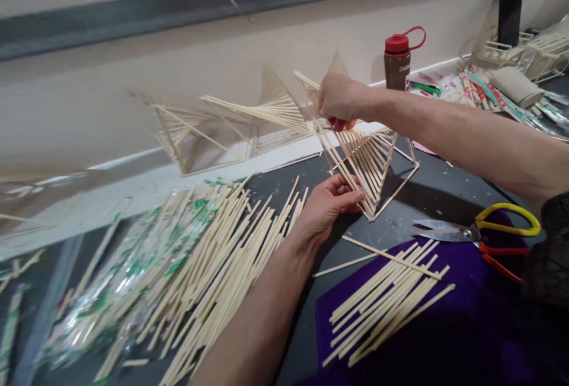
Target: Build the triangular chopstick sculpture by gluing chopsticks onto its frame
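Observation:
A twisted frame of thin wooden sticks [371, 163], like bare chopsticks, stands on the dark table in front of me. My left hand [329, 205] pinches its lower near edge between thumb and fingers, close to the bottom corner. Above it, my right hand [338, 101] is closed at the frame's upper part, knuckles toward me; what its fingers hold is hidden. Behind and left of my hands are more fanned stick frames [262, 114]. A loose pile of bare sticks [235, 261] lies left of my left forearm.
Green-printed clear wrappers [146, 261] lie at left. Scissors [466, 232] with yellow and red handles rest open on a purple cloth [466, 315], beside a smaller stick bundle [386, 303]. A red-capped bottle [397, 63] and a phone [510, 12] stand near the wall.

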Motion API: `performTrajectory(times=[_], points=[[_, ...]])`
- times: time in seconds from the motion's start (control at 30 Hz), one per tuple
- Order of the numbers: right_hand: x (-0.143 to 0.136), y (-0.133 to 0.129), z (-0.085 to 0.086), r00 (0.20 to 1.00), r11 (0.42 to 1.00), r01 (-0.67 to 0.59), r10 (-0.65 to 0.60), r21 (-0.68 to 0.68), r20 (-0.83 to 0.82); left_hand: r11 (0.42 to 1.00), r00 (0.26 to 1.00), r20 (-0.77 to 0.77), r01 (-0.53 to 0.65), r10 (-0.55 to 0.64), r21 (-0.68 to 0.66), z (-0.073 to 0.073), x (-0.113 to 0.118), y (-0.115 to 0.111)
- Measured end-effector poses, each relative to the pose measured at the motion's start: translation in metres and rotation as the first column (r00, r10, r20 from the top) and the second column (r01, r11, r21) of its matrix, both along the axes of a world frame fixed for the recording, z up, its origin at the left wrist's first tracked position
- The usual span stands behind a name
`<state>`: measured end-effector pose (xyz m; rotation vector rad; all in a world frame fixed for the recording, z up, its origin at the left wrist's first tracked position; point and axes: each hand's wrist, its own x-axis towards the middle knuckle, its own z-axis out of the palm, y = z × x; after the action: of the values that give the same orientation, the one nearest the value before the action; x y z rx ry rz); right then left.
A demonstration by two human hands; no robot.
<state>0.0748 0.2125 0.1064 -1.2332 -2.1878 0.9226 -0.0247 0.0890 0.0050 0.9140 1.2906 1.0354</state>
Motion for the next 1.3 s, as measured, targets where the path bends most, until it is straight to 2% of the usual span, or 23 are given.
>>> performTrajectory(times=[0.23, 0.4, 0.53, 0.7, 0.83, 1.3], points=[[0.001, -0.003, 0.000, 0.999, 0.999, -0.009, 0.007, -0.044, -0.039, 1.000, 1.000, -0.001, 0.011, -0.011, -0.004, 0.000, -0.001, -0.001], [0.004, -0.008, 0.000, 0.998, 0.999, -0.037, 0.038, 0.022, -0.050, 1.000, 1.000, 0.011, -0.011, 0.011, -0.012, 0.000, 0.001, -0.001], [0.007, -0.011, 0.000, 0.998, 0.999, -0.028, 0.029, 0.030, -0.053, 1.000, 1.000, 0.007, -0.015, 0.015, 0.003, -0.001, 0.001, -0.002], [0.009, -0.010, 0.002, 0.995, 0.999, -0.005, 0.001, -0.045, -0.104, 1.000, 1.000, 0.019, -0.006, 0.006, 0.017, -0.002, 0.001, -0.002], [0.007, -0.010, 0.004, 0.993, 0.999, 0.034, -0.034, -0.004, -0.111, 1.000, 1.000, 0.015, -0.003, 0.002, 0.022, -0.003, 0.000, -0.002], [0.013, -0.017, 0.002, 1.000, 0.998, -0.028, 0.029, -0.047, 0.000, 1.000, 1.000, 0.014, 0.002, -0.002, 0.015, -0.003, 0.001, -0.001]])
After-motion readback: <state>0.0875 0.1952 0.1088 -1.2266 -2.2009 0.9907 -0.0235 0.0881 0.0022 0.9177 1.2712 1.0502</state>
